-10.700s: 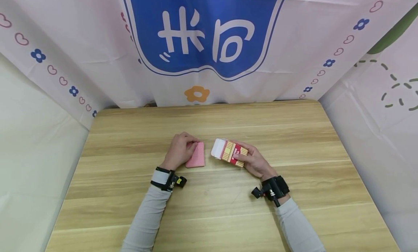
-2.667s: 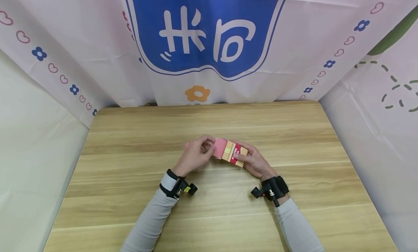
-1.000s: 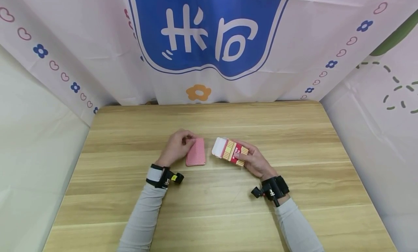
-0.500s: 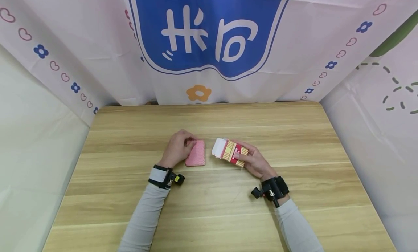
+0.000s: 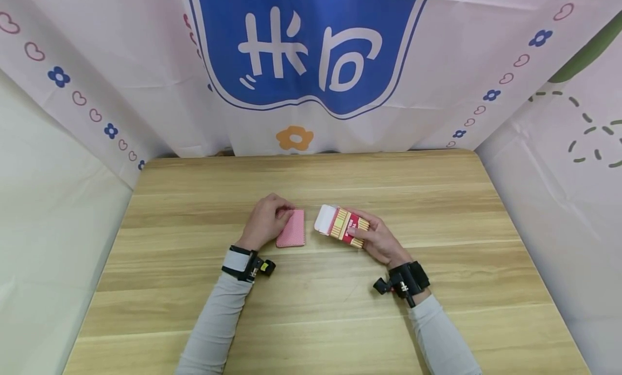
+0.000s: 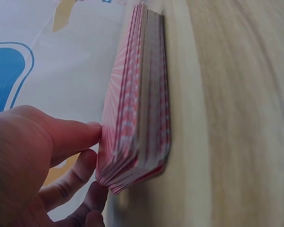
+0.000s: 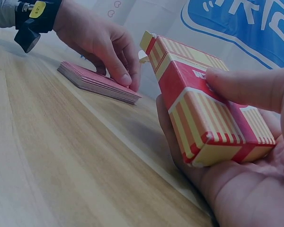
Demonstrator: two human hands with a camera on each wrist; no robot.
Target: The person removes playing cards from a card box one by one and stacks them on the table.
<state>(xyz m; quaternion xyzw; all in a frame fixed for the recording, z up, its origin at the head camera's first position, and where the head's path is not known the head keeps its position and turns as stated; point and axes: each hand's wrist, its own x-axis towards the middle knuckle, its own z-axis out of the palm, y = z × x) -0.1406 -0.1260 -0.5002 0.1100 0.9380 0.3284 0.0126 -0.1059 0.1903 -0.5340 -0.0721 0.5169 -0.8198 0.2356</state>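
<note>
Deck of cards: lying flat, just right of the left hand and partly under its thumb. I record that hand nearly closed, pinching at the deck's far end; how many cards it has hold of, I cannot tell. Edges are slightly uneven; in my judgement a loose pinch could fan or spill these thin, pink-patterned sheets. Further right, the right hand is curled firmly round a striped, rectangular carton, thumb across its face. The carton looks like thin board; over-squeezing could buckle its mouth. Its white flap points toward the left hand and could catch card corners. Beneath both hands, a wood-grained table.
</note>
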